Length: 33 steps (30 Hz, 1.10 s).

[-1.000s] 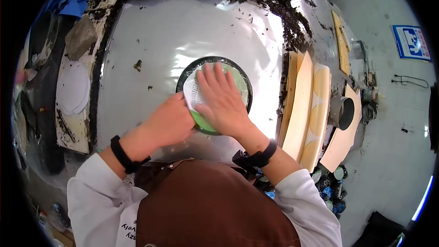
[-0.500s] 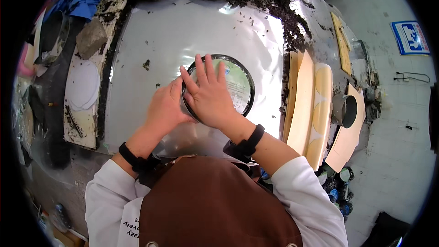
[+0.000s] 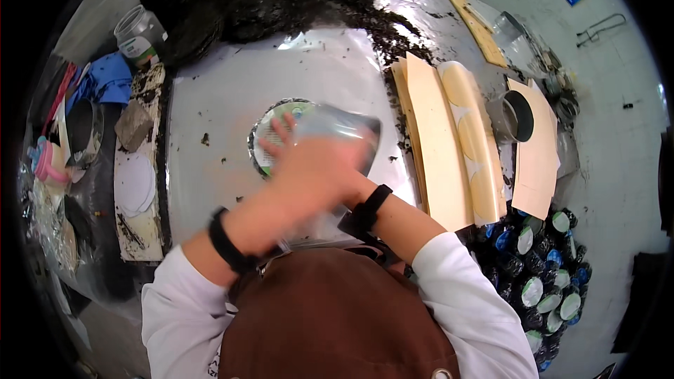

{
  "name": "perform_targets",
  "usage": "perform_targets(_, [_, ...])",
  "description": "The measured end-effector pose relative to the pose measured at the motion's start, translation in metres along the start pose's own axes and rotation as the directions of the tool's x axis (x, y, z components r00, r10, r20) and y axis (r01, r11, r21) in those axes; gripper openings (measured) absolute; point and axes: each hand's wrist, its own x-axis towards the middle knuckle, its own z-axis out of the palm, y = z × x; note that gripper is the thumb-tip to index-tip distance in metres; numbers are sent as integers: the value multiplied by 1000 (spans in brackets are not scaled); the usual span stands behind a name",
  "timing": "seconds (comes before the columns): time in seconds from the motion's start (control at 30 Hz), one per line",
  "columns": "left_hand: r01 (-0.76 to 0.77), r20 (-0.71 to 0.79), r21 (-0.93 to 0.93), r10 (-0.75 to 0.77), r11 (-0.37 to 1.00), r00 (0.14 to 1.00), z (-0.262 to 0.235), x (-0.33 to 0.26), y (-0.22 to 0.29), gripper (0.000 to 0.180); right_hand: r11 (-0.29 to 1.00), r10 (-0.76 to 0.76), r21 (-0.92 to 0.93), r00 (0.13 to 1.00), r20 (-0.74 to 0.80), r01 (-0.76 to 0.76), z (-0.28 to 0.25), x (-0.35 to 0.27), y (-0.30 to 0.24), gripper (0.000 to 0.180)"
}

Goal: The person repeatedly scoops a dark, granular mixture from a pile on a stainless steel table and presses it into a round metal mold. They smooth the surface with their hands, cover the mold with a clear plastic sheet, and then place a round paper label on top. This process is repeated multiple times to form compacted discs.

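On the grey sheet-covered table lies a round flat package (image 3: 261, 133) with a green and white label and a dark rim. Just right of it, a metal ring (image 3: 342, 121) is tilted on its side, smeared by motion, its dark opening facing right. My left hand (image 3: 309, 172) is blurred and reaches across to the right, closed around the ring. Partly covered by it, my right hand (image 3: 279, 133) has its spread fingers over the package's label; its palm is mostly hidden. Black bands circle both wrists.
Dark shredded material (image 3: 309, 10) is heaped along the far side. Brown sheets (image 3: 437, 147) and a roll with round labels (image 3: 472, 144) lie to the right, near another metal ring (image 3: 509, 116). A stone (image 3: 133, 125) and white paper discs (image 3: 135, 182) sit left. Several dark wrapped bundles (image 3: 533, 288) lie lower right.
The metal ring, earlier standing around the package, has come off it and tilted to the right with my left hand. My left hand now crosses over my right. The view has shifted.
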Motion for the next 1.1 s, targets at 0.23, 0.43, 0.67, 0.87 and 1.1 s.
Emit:
perform_targets(0.23, [489, 243, -740, -494, 462, 835, 51, -12, -127, 64, -768, -350, -628, 905, 241, -130, -98, -18, -88, 61])
perform_targets(0.43, [167, 218, -976, -539, -142, 813, 94, -38, -168, 53, -424, -498, -903, 850, 170, -67, -49, -69, -47, 59])
perform_targets(0.67, [-482, -71, -789, 723, 381, 688, -60, -15, 101, 44, -731, -294, -681, 924, 246, -51, -77, -75, -59, 50])
perform_targets(0.87, [-572, -106, -277, 566, 773, 817, -57, -30, 76, 73, -946, -99, -295, 987, -126, -132, 33, -64, -32, 40])
perform_targets(1.1, [-254, -71, -62, 250, 965, 966, 20, -67, 4, 81, -946, -223, -83, 813, -537, -314, 80, -121, 22, 28])
